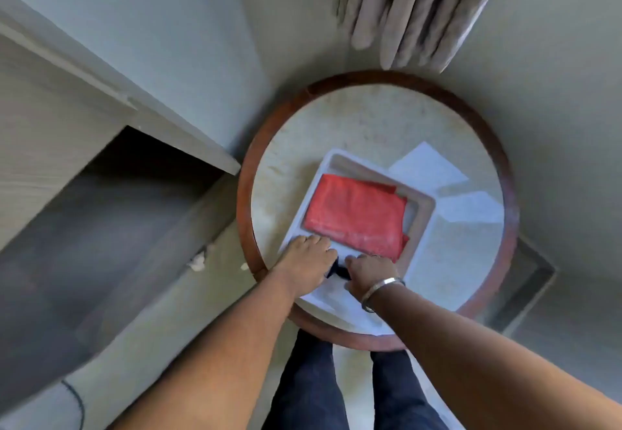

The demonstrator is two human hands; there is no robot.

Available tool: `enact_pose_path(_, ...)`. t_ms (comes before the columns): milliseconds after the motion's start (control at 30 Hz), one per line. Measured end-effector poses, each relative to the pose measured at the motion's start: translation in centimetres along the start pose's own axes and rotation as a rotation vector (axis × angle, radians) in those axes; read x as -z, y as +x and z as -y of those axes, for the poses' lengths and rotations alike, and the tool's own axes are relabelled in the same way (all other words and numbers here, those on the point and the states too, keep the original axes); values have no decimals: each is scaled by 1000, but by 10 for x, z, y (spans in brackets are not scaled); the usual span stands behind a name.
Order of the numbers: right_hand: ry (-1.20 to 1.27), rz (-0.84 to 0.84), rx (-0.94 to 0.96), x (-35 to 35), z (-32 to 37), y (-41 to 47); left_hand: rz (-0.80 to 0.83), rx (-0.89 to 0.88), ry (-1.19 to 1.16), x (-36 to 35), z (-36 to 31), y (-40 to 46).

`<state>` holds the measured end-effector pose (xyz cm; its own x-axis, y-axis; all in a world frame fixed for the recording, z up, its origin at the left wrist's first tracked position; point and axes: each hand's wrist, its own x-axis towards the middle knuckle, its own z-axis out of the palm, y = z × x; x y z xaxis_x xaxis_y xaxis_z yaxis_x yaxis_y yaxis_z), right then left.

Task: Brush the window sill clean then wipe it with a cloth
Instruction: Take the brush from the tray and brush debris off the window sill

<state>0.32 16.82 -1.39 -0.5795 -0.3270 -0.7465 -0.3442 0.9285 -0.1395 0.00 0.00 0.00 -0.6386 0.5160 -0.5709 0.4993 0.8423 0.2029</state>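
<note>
A folded red cloth (356, 215) lies in a white tray (426, 205) on a round table (370, 120) with a pale top and a brown rim. Both my hands are at the tray's near edge. My left hand (308, 258) rests palm down on the near rim, its fingertips at the cloth's edge. My right hand (368, 271), with a metal bangle on the wrist, is closed around a small dark object (338, 270) that shows between the two hands. Most of that object is hidden, so I cannot tell what it is.
White sheets of paper (427, 168) lie on the table behind and right of the tray. A long pale ledge (101, 69) runs along the wall at left, above a dark recess. Curtain folds (414, 8) hang at the top. My legs (309, 379) stand against the table.
</note>
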Motion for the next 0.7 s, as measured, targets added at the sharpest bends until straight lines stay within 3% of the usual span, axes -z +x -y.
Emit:
enact_pose_path(200,-23,30,49,4,4,9,24,-68,84,-5,0,5)
enact_pose_path(267,73,4,-9,12,-4,-1,-10,-71,45,10,1,-1)
enact_pose_path(367,433,-68,-71,48,-31,-32,-114,-99,15,57,1,-5)
enact_pose_path(533,899,-414,-124,127,-93,-125,-352,-139,-39,174,-30,3)
enact_pose_path(700,1404,-800,-190,180,-165,-230,-619,-243,-69,282,-114,33)
